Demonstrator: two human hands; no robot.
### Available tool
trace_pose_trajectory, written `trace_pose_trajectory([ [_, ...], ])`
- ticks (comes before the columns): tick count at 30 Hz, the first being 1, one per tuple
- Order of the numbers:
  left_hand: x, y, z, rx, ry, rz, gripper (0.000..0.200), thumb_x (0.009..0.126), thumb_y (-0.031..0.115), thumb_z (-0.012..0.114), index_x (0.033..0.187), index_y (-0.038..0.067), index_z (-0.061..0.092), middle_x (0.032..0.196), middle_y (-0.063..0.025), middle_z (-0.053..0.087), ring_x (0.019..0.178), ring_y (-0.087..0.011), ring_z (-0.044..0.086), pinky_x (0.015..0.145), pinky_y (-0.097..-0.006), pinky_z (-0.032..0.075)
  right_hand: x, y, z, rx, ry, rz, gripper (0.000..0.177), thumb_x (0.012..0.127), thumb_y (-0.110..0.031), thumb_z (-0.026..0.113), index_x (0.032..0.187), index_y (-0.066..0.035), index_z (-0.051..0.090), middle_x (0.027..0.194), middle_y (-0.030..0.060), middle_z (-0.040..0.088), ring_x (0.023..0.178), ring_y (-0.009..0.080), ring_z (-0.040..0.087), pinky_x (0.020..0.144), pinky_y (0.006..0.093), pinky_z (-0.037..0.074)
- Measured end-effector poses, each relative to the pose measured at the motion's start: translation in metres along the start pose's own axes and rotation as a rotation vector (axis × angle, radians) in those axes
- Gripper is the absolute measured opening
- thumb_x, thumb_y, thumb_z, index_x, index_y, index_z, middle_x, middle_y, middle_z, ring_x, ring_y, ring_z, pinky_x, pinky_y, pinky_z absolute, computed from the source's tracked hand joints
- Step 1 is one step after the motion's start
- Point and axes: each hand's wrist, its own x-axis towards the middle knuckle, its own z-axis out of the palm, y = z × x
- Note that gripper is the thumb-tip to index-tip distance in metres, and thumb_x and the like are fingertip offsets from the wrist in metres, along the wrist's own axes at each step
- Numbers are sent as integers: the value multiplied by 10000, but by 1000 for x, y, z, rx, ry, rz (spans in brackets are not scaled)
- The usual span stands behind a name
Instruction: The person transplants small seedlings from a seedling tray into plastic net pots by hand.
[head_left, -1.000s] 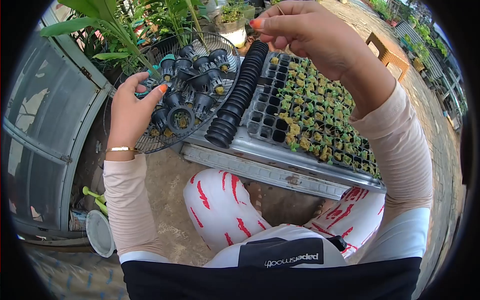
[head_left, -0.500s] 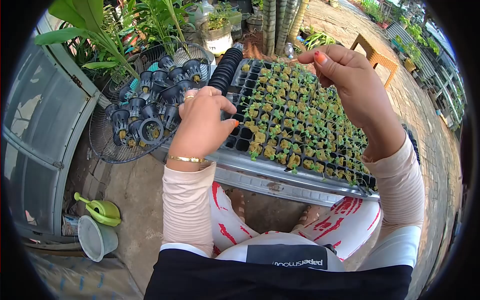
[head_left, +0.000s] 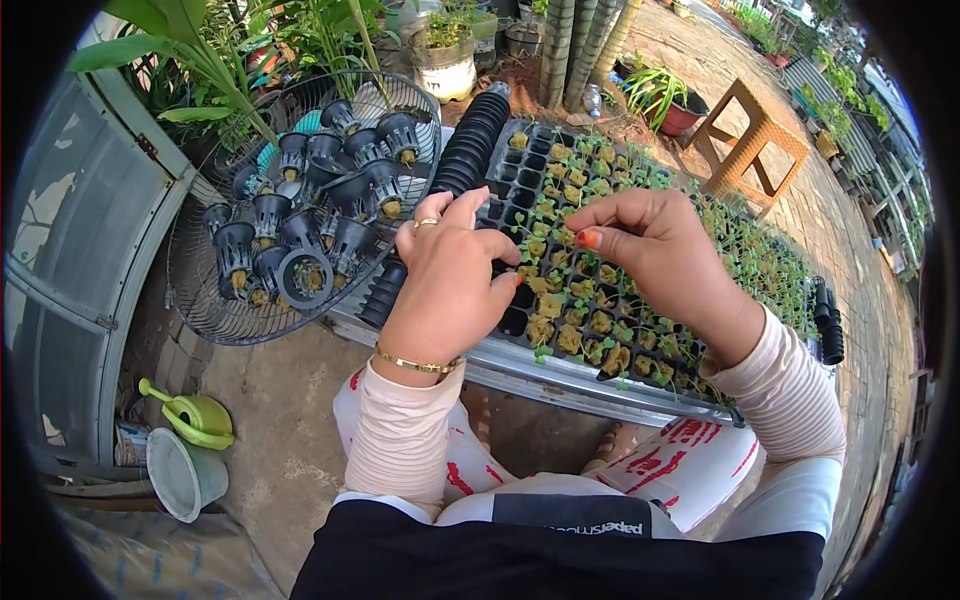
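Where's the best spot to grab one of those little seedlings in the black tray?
Probably the yellowish sponge plug at its base, pinched from straight above: the tray cells open upward, and the green shoot looks too thin to squeeze.

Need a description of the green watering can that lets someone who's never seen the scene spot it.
Find the round wire fan guard holding black pots, left of the seedling tray. Below it, on the concrete ground, lies the watering can. It is lime green with a thin spout, unlike the pale round bucket beside it.
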Motion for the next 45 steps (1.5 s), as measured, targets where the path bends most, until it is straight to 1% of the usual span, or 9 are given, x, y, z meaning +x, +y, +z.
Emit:
trace_pose_trajectory([
  [2, 0, -2, 0, 17, -15, -18, 177, 622, 118, 705, 796, 95, 681, 1281, -157, 457, 1229, -351, 325, 976, -491, 208, 1, 4, 3, -4, 2, -3, 132, 786, -39, 621, 901, 9, 665, 761, 95, 635, 698, 139, 583, 645, 280, 465],
  [7, 0, -2, -1, 13, -24, -7, 188, 622, 121, 703, 807, 95, 682, 1283, -154, 457, 1234, -355, 319, 976, -490, 198, 1, 2, 5, -105, -1, -66, 126, 781, -32, 620, 890, 13, 663, 759, 103, 640, 692, 138, 586, 643, 282, 470],
  [13, 0, -3, -2, 0, -25, 2, 182, 635, 107, 689, 817, 96, 683, 1281, -152, 460, 1237, -357, 316, 977, -494, 189, -3, -10, 9, 102, -45, -40, 118, 781, -31, 611, 878, 18, 658, 733, 93, 640, 667, 118, 580, 618, 258, 463],
  [17, 1, -4, -1, -2, -20, -4, 175, 645, 98, 680, 820, 95, 684, 1282, -149, 461, 1239, -356, 315, 977, -495, 182, 0, -14, 7, 4, 8, -65, 112, 784, -26, 603, 872, 20, 655, 728, 93, 637, 663, 116, 578, 613, 259, 461],
  [24, 1, -3, 2, 15, -21, 20, 175, 645, 100, 682, 820, 93, 682, 1287, -141, 462, 1236, -361, 324, 973, -505, 177, 1, -9, 11, -105, 9, -111, 94, 759, -15, 599, 828, 18, 654, 711, 123, 624, 649, 189, 599, 612, 296, 469],
  [27, 1, -3, 4, -2, 28, 55, 126, 647, 85, 675, 772, 89, 696, 1225, -182, 494, 1188, -384, 365, 971, -515, 204, -1, -10, 12, -164, 15, -163, 94, 746, -10, 598, 817, 17, 654, 710, 139, 619, 651, 230, 607, 610, 309, 473],
  [31, 1, -4, 3, 18, -12, 41, 171, 644, 100, 682, 814, 91, 683, 1281, -145, 472, 1232, -372, 327, 969, -508, 180, -3, -14, 12, -211, 26, -223, 96, 735, 1, 595, 811, 18, 651, 720, 158, 617, 659, 270, 609, 608, 326, 477],
  [38, 1, -2, 3, 28, -19, 44, 168, 641, 97, 684, 808, 83, 683, 1272, -143, 479, 1216, -369, 340, 963, -493, 200, -7, -22, 16, -75, -49, -177, 94, 733, 10, 591, 808, 20, 647, 726, 168, 617, 673, 286, 611, 612, 332, 480],
  [45, 1, -3, 4, 26, -24, 52, 162, 652, 112, 679, 810, 80, 683, 1272, -134, 482, 1216, -366, 338, 959, -496, 188, 1, -18, 12, -223, 52, -247, 93, 724, 5, 591, 797, 19, 646, 730, 168, 621, 683, 297, 615, 627, 346, 484],
])
